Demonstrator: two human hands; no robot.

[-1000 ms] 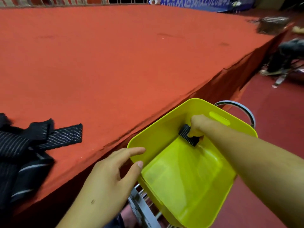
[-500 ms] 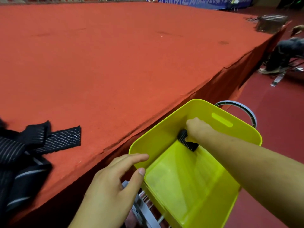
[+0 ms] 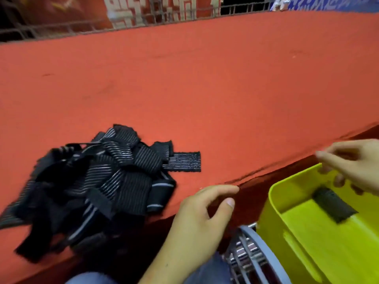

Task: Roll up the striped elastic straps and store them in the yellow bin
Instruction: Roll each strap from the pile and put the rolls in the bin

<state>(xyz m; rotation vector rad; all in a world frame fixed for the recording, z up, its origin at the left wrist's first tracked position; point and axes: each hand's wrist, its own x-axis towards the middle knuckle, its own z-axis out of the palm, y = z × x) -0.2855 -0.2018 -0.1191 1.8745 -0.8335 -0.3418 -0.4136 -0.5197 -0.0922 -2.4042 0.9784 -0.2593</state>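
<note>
A tangled pile of black elastic straps [image 3: 106,181] with thin white stripes lies on the red carpeted platform [image 3: 205,89], near its front edge. At the lower right stands the yellow bin [image 3: 274,193], and one rolled strap [image 3: 333,203] rests inside it against the far wall. My right hand [image 3: 356,160] hovers over the bin's far rim, blurred, fingers loosely spread and holding nothing. Just off the platform edge, between the pile and the bin, my left hand [image 3: 201,218] hangs with relaxed fingers, also holding nothing.
The bin sits on a grey-rimmed metal stool or rack [image 3: 246,257] beside my knee [image 3: 207,271]. A metal fence [image 3: 143,15] with red banners runs along the platform's far side.
My right hand has let go of the rolled strap and lifted out of the bin. The view has swung left, bringing the strap pile into the frame. My left hand has come off the bin's rim.
</note>
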